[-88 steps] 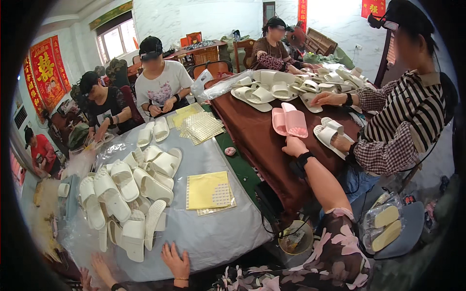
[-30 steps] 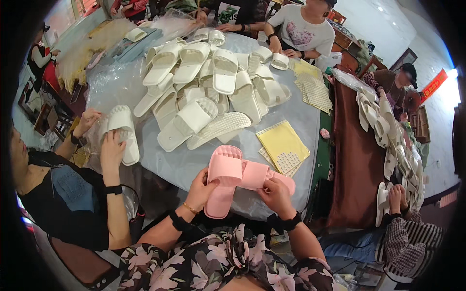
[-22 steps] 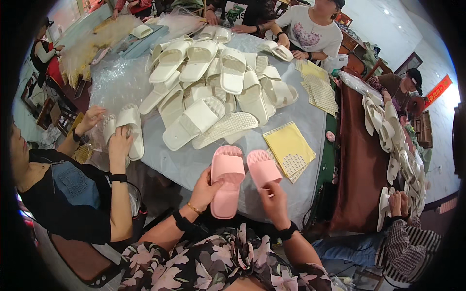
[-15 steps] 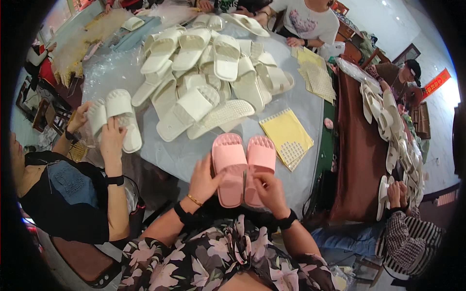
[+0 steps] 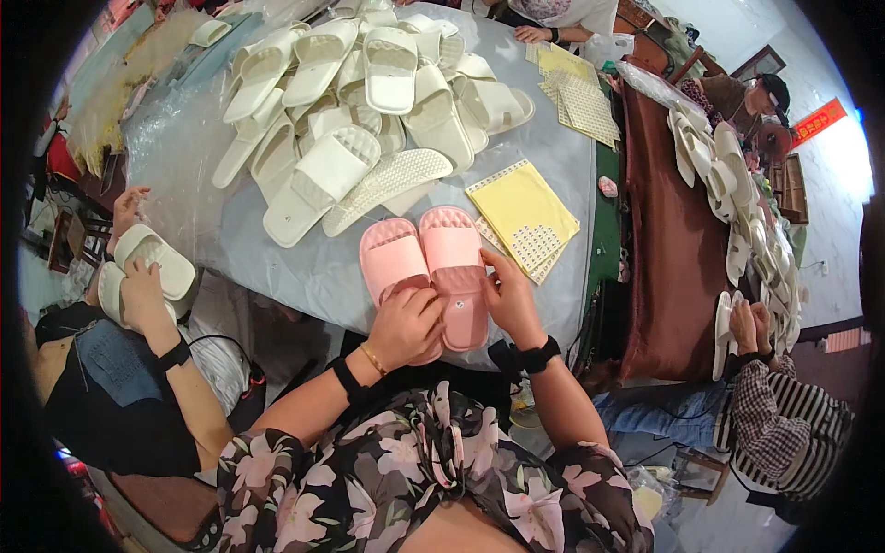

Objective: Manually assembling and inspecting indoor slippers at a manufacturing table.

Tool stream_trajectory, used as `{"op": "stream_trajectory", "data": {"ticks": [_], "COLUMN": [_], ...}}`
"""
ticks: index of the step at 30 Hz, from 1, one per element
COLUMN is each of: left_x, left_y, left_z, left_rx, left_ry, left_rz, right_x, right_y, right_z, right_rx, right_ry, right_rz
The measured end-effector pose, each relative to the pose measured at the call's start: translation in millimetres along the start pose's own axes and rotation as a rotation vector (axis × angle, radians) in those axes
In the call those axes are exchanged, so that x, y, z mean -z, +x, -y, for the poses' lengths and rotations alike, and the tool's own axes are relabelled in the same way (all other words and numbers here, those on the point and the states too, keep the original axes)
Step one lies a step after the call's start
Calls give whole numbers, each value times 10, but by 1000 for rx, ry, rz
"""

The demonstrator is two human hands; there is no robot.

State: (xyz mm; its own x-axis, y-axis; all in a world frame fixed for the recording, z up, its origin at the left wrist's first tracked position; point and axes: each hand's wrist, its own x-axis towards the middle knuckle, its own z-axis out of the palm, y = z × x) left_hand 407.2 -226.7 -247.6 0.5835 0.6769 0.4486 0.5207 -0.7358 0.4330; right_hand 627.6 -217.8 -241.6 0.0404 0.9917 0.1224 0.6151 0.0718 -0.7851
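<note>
- The left hand [image 5: 406, 323] lay with bent fingers over the heel half of the left pink slipper [image 5: 392, 258]; its thumb was hard to make out, so I could not tell whether it gripped or only rested.
- The right hand [image 5: 509, 297] had its fingertips at the outer edge of the right pink slipper [image 5: 454, 251]; any fingers underneath were hidden, and how firm that hold was I could not tell.
- Both pink slippers were left of the yellow sheet [image 5: 525, 212] and nearer the person, side by side, soles down.
- Their toes pointed away from the person; the long axes ran nearly straight out, the left one's toe slanting slightly leftward.
- A small round sticker [image 5: 460, 302] showed on the right one's footbed, its marking too small to make out; much of the left one's heel was covered.
- Left of and beyond the yellow sheet, white slippers [image 5: 341, 170] lay heaped on the grey-covered table [image 5: 309, 276], the pile cut off by the upper edge.
- Well left of the sheet, a co-worker's hand [image 5: 146, 297] held a white pair [image 5: 164, 261].
- Right of it stood the brown-covered table [image 5: 659, 249].
</note>
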Motion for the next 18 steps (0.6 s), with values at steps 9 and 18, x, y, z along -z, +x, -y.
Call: {"op": "stream_trajectory", "data": {"ticks": [9, 18], "left_x": [-183, -233], "left_y": [141, 291], "left_z": [-40, 15], "left_rx": [-37, -39], "left_ry": [57, 88], "left_rz": [77, -23], "right_x": [160, 549], "right_y": [-20, 577], "right_z": [-50, -390], "right_rx": [-37, -57], "right_ry": [70, -208], "right_rz": [-17, -154]}}
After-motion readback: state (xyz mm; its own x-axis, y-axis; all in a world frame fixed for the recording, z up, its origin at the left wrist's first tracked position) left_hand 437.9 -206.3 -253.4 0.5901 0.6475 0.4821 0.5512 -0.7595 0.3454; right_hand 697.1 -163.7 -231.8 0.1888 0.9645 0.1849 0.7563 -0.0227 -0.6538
